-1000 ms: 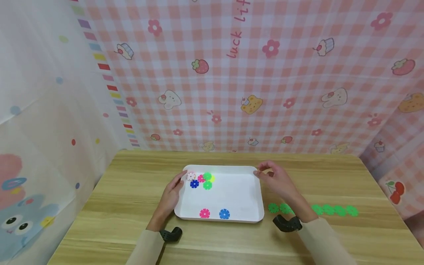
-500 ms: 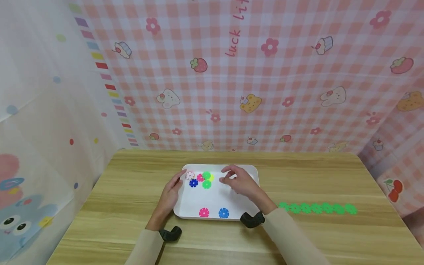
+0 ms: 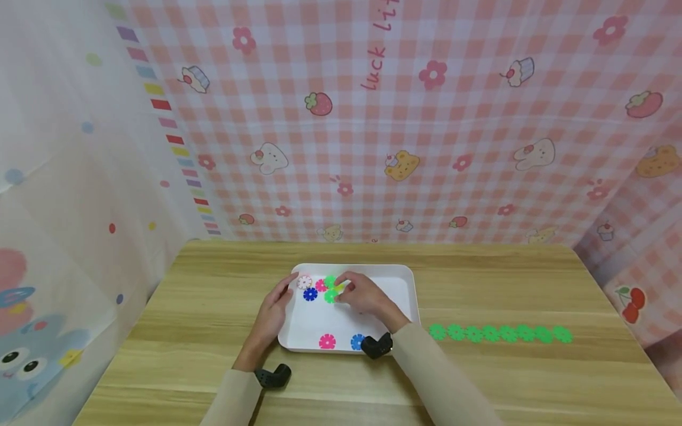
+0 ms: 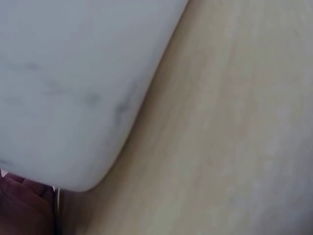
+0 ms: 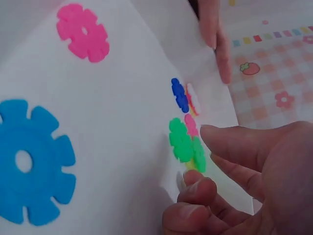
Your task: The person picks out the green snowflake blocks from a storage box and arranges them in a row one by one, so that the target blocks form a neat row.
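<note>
A white tray lies on the table. My left hand holds its left rim, fingers along the wall. Over the tray's far left part, my right hand reaches to two overlapping green notched plastic discs. In the right wrist view, the fingertips of the right hand stand apart near the green discs, with nothing pinched between them. A dark blue disc, a pink disc, a whitish disc and a partly hidden yellow disc lie close by.
Right of the tray, several green discs form a row on the wooden table. A pink disc and a blue disc lie along the tray's near side. A checked cloth hangs behind the table.
My right hand has moved left from the tray's right rim to the cluster of discs, uncovering the green row on the table. The left hand has stayed at the left rim.
</note>
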`<state>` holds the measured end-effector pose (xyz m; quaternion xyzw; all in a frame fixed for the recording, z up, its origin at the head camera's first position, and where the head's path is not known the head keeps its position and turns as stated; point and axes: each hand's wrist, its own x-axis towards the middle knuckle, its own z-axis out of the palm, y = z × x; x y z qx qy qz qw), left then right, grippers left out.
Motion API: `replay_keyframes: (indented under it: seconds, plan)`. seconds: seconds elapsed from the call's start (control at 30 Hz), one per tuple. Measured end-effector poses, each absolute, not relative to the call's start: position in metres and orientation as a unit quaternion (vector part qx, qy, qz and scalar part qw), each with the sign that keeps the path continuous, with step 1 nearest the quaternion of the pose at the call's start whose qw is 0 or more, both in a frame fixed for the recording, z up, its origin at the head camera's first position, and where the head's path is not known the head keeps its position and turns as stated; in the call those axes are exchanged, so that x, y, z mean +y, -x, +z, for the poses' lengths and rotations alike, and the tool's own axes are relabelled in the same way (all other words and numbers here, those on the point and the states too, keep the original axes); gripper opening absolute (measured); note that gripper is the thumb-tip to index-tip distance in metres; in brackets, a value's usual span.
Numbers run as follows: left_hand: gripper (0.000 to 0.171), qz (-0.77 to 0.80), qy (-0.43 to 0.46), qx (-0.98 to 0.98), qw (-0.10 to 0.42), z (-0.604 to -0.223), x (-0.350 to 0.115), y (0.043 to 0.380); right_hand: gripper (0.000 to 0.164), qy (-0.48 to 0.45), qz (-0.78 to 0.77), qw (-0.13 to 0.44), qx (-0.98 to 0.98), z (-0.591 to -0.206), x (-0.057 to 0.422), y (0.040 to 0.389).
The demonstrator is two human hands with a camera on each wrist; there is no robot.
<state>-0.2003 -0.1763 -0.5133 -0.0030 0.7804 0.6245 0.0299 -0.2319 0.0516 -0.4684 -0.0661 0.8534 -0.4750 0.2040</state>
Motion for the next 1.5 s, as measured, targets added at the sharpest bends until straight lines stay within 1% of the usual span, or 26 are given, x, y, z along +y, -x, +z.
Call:
replay_keyframes:
  seconds: [0.27,0.47,0.77,1.5]
  plan:
    - [0.044,0.624,0.001,0.781,0.04,-0.513,-0.178,0.201,0.027,0.101,-0.45,0.201,0.865,-0.477,0.046,0.242]
    - [0.043,0.621,0.002,0.783,0.028,-0.512,-0.178,0.201,0.025,0.099,-0.435,0.19,0.875,-0.48,0.042,0.246]
    - [0.043,0.628,-0.008,0.778,0.029,-0.511,-0.178,0.202,0.019,0.09,-0.423,0.181,0.883,-0.483,0.039,0.249]
    - [0.043,0.628,-0.007,0.778,0.024,-0.514,-0.176,0.201,0.023,0.097,-0.427,0.19,0.878,-0.485,0.041,0.247]
